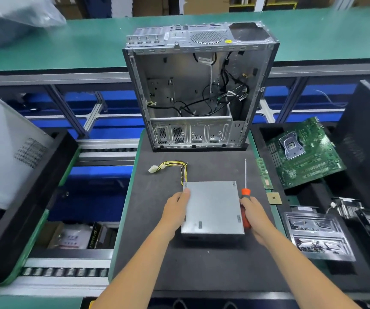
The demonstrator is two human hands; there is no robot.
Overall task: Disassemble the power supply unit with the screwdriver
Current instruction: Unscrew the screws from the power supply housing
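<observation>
The power supply unit (212,206), a flat grey metal box, lies on the dark mat (157,253) in front of me. A yellow and black cable bundle (179,168) with white plugs runs from its far left corner. My left hand (176,208) grips the box's left edge, thumb on top. My right hand (254,216) is at the box's right side and holds the orange-handled screwdriver (245,197), whose thin shaft points away from me along the box's right side.
An open, emptied computer case (197,90) stands at the mat's far end. To the right lie a green motherboard (302,152), a RAM stick (265,175), a CPU chip (274,198) and a metal plate (317,235). A grey side panel (6,148) leans at the left.
</observation>
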